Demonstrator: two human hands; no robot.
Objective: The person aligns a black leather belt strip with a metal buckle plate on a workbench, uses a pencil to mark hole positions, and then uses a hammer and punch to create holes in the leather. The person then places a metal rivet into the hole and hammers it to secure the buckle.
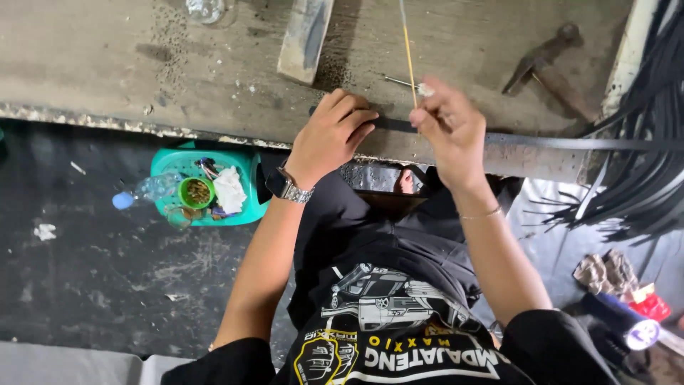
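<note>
Workbench (142, 64): black strip (556, 142) lengthwise left-right, thin stick (407, 50) upright.

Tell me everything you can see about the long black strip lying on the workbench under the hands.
The black strip is a long, thin, flat band, dark and slightly glossy; whether rubber or leather is unclear. It lies flat along the front edge of the worn workbench, running from under the left hand, which presses it down, past the right hand and out to the right toward a bundle of similar black strips. The right hand pinches a thin yellowish stick just above it.
</note>
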